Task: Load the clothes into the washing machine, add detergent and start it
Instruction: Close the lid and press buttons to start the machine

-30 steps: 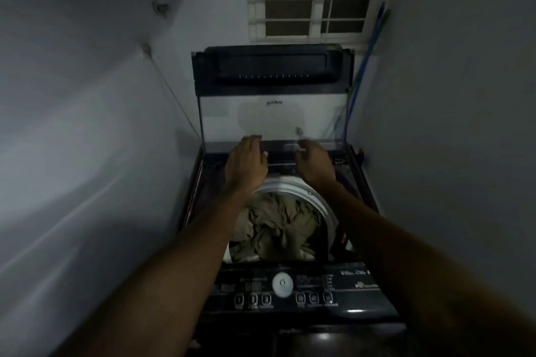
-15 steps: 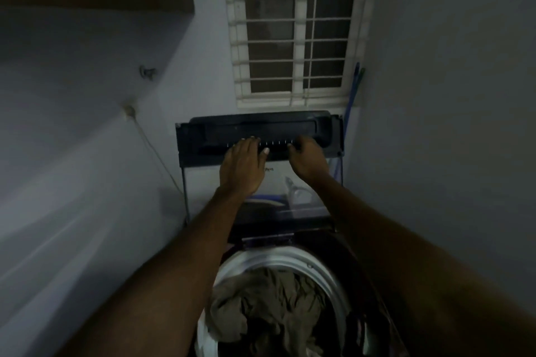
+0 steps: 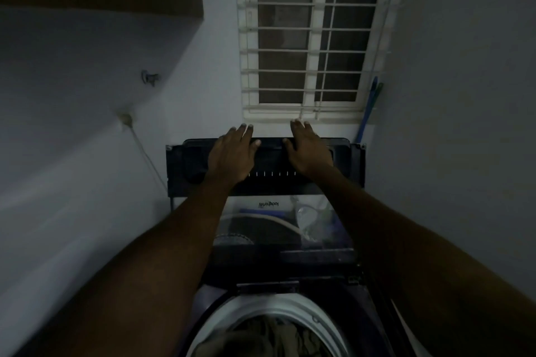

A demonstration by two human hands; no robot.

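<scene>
The top-loading washing machine stands in a narrow alcove with its lid point(image 3: 266, 180) raised upright against the back wall. My left hand point(image 3: 232, 158) lies flat on the lid's dark upper panel, fingers spread and reaching past its top edge. My right hand point(image 3: 309, 152) rests on the same panel to the right, fingers also over the top edge. Neither hand holds anything. Below, the white drum rim point(image 3: 275, 306) rings a heap of olive-brown clothes point(image 3: 275, 336), partly cut off by the frame's bottom edge. The control panel is out of view.
Walls close in on both sides. A barred window point(image 3: 313, 38) sits above the lid. A blue and green stick point(image 3: 368, 110) leans in the right corner. A wire point(image 3: 145, 151) runs down the left wall from a socket. Through the lid's glass a hose point(image 3: 275, 219) shows.
Both hands have slid up from the lid's glass base to its top edge. The view has tilted up, so the control panel has left the frame.
</scene>
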